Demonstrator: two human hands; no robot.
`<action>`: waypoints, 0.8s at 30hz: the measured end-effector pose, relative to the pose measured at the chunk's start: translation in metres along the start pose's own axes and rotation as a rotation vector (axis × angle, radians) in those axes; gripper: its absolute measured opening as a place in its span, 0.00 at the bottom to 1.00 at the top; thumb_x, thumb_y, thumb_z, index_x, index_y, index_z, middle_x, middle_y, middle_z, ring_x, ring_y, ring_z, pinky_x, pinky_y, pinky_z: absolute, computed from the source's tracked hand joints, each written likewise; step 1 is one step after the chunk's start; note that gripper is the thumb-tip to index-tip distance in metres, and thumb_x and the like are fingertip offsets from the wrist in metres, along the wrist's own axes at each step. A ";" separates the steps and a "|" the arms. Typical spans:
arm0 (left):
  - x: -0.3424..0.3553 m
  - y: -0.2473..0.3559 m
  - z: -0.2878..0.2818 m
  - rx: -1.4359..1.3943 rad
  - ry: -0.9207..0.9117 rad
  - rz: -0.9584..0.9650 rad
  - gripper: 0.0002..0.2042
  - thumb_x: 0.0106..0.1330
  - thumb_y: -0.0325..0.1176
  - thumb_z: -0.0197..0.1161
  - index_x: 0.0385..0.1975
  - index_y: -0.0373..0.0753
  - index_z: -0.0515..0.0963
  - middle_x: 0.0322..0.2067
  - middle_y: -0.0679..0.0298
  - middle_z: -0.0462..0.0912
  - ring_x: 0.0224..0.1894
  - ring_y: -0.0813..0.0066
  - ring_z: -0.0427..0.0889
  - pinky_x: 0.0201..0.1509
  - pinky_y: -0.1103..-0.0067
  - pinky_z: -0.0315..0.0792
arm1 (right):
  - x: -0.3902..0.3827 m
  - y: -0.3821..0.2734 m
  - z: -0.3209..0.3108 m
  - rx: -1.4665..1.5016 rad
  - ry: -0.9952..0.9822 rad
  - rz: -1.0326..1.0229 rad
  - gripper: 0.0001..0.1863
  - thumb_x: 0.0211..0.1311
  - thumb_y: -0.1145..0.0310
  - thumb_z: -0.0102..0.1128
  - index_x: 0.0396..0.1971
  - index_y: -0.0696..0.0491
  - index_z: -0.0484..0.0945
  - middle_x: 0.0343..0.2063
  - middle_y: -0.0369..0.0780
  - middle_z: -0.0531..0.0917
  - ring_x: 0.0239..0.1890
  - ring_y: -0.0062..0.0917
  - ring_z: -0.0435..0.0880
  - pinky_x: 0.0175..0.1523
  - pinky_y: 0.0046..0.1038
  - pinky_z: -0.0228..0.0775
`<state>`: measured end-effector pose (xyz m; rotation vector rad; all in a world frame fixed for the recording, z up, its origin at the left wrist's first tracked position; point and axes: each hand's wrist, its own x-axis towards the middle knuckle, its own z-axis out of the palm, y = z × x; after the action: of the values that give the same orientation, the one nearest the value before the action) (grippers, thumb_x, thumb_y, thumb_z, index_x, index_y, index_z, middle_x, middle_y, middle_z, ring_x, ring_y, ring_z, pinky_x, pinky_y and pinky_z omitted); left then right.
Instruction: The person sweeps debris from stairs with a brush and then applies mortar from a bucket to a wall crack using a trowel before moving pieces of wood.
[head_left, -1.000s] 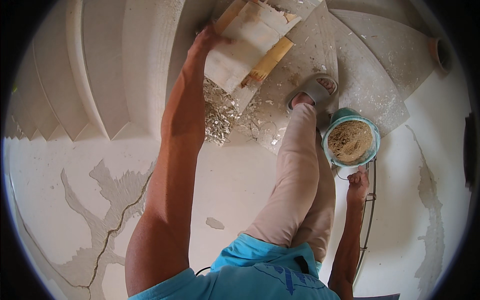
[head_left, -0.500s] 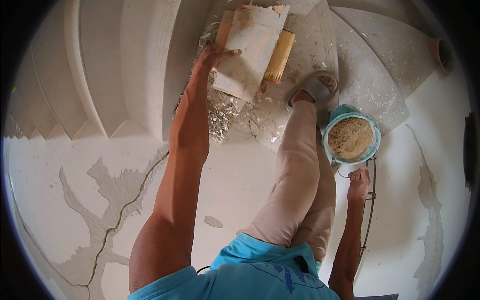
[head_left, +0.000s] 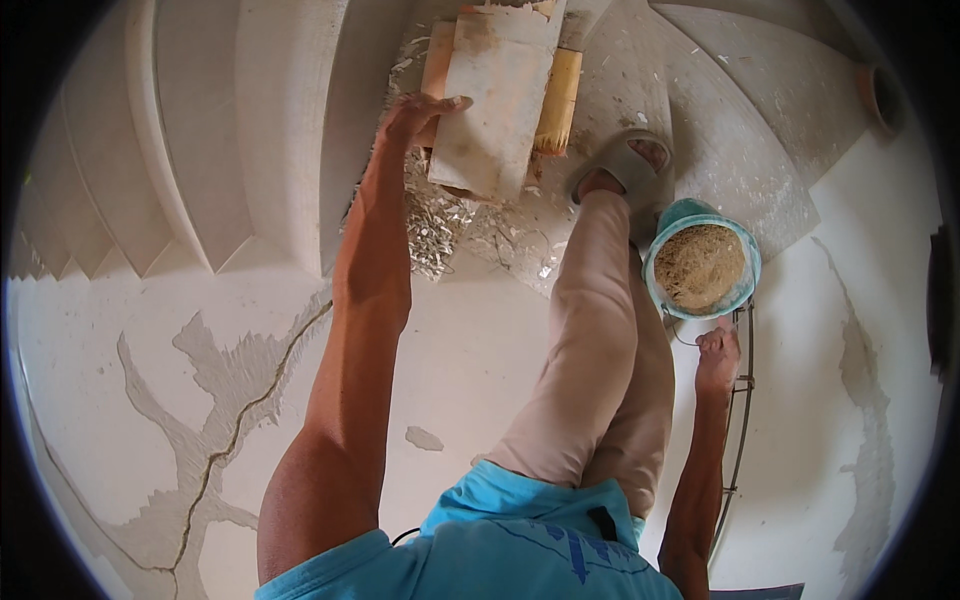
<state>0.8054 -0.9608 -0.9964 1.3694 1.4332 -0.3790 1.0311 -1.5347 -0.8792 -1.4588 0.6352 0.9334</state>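
My left hand (head_left: pixel 420 116) grips the left edge of a pale, stained wooden board (head_left: pixel 497 95), its thumb lying on the board's face and its other fingers hidden underneath. Yellowish pieces of wood (head_left: pixel 558 103) stick out from behind this board. At lower right my right hand (head_left: pixel 718 355) is closed on the thin wire handle (head_left: pixel 683 335) of a teal bucket (head_left: pixel 754 262). Brown, crumbly material that I cannot name for certain, like sand or sawdust, fills the bucket.
Wood chips (head_left: pixel 432 228) litter the step below the boards. Stairs (head_left: pixel 285 130) rise at left, and curved steps (head_left: pixel 745 130) fan out at right. My sandalled foot (head_left: pixel 622 165) stands between boards and bucket. A thin metal frame (head_left: pixel 738 430) lies behind my right forearm. Patched cracks (head_left: pixel 215 460) mark the white surface.
My left hand and the boards have shifted slightly left, and the boards have turned a little more upright. My right hand and the bucket stay nearly where they were.
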 end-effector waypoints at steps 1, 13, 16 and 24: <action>-0.002 -0.001 -0.002 0.000 -0.035 0.015 0.26 0.47 0.45 0.75 0.38 0.28 0.79 0.33 0.55 0.83 0.34 0.66 0.84 0.39 0.71 0.78 | 0.000 0.000 0.000 0.010 -0.004 -0.001 0.17 0.61 0.65 0.54 0.44 0.61 0.71 0.19 0.31 0.65 0.25 0.18 0.64 0.39 0.25 0.61; -0.029 -0.009 0.028 -0.648 -0.112 0.082 0.28 0.52 0.32 0.72 0.50 0.27 0.68 0.44 0.46 0.78 0.44 0.58 0.81 0.46 0.61 0.78 | 0.001 0.002 -0.009 0.129 0.019 0.029 0.17 0.63 0.63 0.52 0.45 0.61 0.71 0.19 0.31 0.64 0.24 0.19 0.63 0.38 0.27 0.62; -0.030 -0.024 0.022 -0.648 -0.111 -0.057 0.29 0.53 0.29 0.69 0.54 0.28 0.64 0.46 0.44 0.76 0.48 0.55 0.78 0.48 0.57 0.77 | 0.002 0.002 -0.011 0.135 -0.003 0.030 0.15 0.65 0.61 0.50 0.43 0.57 0.73 0.19 0.30 0.64 0.25 0.19 0.64 0.39 0.27 0.62; -0.083 -0.020 -0.015 -0.505 -0.086 0.058 0.27 0.53 0.29 0.68 0.49 0.25 0.64 0.43 0.45 0.77 0.42 0.57 0.81 0.45 0.59 0.78 | -0.012 -0.002 -0.020 0.184 0.098 0.006 0.16 0.65 0.63 0.51 0.44 0.60 0.73 0.18 0.31 0.64 0.23 0.19 0.64 0.35 0.27 0.63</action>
<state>0.7628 -0.9979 -0.9307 0.9689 1.3013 -0.0288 1.0296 -1.5558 -0.8688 -1.3443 0.7769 0.7900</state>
